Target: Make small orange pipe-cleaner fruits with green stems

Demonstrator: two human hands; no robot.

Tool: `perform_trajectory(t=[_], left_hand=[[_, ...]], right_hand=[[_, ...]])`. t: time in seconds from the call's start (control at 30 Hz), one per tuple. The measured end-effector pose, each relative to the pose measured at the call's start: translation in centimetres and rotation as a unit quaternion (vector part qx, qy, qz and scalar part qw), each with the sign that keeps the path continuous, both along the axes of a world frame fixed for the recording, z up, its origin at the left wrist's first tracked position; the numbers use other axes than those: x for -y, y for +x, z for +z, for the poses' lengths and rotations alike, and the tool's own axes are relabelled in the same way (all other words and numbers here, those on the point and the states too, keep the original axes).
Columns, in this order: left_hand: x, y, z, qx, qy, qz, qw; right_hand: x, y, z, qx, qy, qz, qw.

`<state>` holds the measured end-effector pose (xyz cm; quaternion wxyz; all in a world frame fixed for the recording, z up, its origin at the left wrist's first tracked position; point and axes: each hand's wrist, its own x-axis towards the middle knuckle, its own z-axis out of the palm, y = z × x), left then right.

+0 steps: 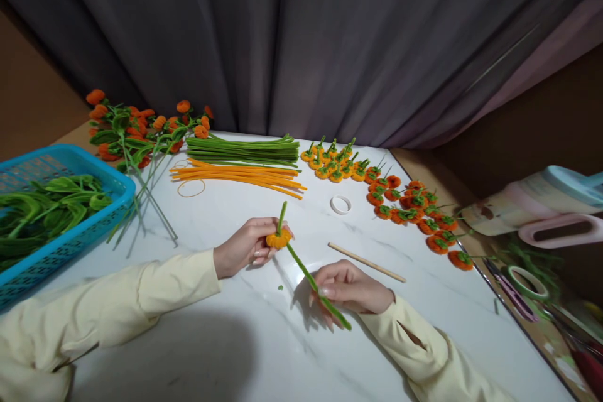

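Note:
My left hand point(252, 244) is closed on a small yellow-orange pumpkin point(278, 239) made of pipe cleaner, with a short green stub standing up from its top. A green pipe cleaner point(301, 267) runs from the pumpkin's side down to the right. My right hand point(348, 286) pinches this green pipe cleaner between thumb and fingers, and its free end sticks out below the hand. Beyond the right hand lies a thin wooden stick point(367, 262). A tiny green scrap point(280, 287) rests on the table between the hands.
Green pipe cleaners point(242, 151) and orange pipe cleaners point(240, 174) lie at the back. Finished yellow pumpkins point(335, 163) and orange pumpkins point(414, 201) stand right of them, near a white ring point(340, 204). Left are a blue basket point(117, 185) and orange flowers point(136, 129). A tumbler point(532, 198) is far right.

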<state>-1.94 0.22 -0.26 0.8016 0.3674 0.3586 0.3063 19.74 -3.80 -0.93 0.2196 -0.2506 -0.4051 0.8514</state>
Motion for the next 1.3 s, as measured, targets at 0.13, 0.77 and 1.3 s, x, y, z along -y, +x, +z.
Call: perform_trajectory(t=[0.13, 0.77, 1.3], left_hand=[[0.1, 0.1, 0.0, -0.008, 0.008, -0.001, 1.0], [1.4, 0.6, -0.2, -0.172, 0.215, -0.131, 0.952], [2.2, -0.3, 3.0, -0.33, 0.504, -0.038, 0.797]], right_hand=[[0.1, -0.1, -0.1, -0.022, 0.003, 0.005, 1.0], [0.2, -0.8, 0.1, 0.027, 0.005, 0.022, 0.999], [1.1, -1.6, 0.3, 0.072, 0.045, -0.112, 0.99]])
